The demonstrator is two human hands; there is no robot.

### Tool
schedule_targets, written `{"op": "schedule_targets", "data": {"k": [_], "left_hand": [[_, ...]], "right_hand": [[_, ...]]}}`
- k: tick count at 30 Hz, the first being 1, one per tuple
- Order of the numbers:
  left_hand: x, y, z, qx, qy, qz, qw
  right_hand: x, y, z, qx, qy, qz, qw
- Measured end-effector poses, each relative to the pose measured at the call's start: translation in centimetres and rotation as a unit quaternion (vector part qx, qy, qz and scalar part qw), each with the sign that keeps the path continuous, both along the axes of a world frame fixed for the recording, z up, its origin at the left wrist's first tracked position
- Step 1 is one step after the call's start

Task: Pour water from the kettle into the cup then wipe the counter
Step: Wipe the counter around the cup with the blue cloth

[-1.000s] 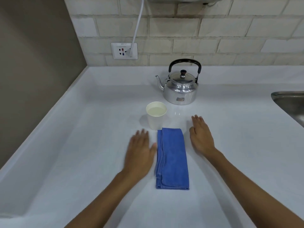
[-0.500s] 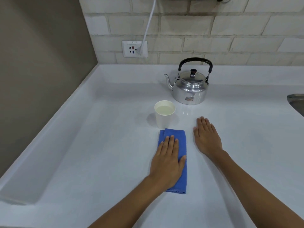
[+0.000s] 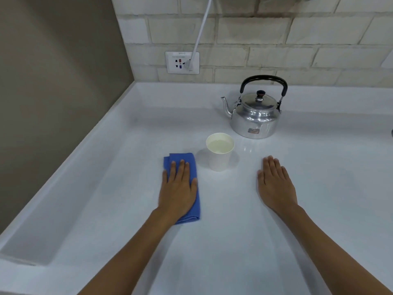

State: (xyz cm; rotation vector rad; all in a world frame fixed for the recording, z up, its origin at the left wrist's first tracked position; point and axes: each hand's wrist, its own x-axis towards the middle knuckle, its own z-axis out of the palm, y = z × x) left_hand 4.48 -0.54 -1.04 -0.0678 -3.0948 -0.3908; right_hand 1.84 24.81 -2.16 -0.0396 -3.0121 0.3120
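Observation:
A shiny metal kettle (image 3: 254, 117) with a black handle stands upright at the back of the white counter (image 3: 127, 209), spout pointing left. In front of it a white paper cup (image 3: 219, 151) holds water. My left hand (image 3: 178, 188) lies flat, palm down, on a folded blue cloth (image 3: 181, 159) just left of the cup, pressing it on the counter. My right hand (image 3: 274, 184) rests flat on the bare counter right of the cup, fingers together, holding nothing.
A brick-tiled wall runs along the back with a socket plate (image 3: 182, 62) and a white cable (image 3: 201, 30) plugged in. A grey-brown wall (image 3: 53, 103) closes the left side. A raised rim (image 3: 70, 165) borders the counter on the left.
My left hand went from the bare counter onto the blue cloth and slid it leftward, from in front of the cup to its left side. My right hand stayed flat.

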Motion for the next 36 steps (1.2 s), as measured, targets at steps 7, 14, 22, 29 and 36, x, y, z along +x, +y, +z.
{"op": "schedule_targets", "data": {"k": [7,14,22,29,36], "left_hand": [[2.2,-3.3,-1.6,0.029,0.038,-0.093,0.994],[-8.2,-4.8,-0.4,0.008,0.004,0.023,1.000],[-10.5,-0.4,-1.1,0.031,0.004,-0.118,0.992],[-14.1,-2.6,-0.6,0.031,0.009,-0.154,0.988],[-21.9,0.5,-0.6,-0.016,0.025,-0.102,0.994]], "right_hand": [[-0.1,0.4,-0.3,-0.003,-0.001,0.008,1.000],[-0.3,0.0,-0.5,0.011,0.006,0.001,1.000],[-0.1,0.0,-0.1,0.008,-0.002,0.009,1.000],[-0.1,-0.4,-0.1,0.016,0.005,0.012,1.000],[0.1,-0.5,-0.1,0.021,0.011,0.012,1.000]]}}
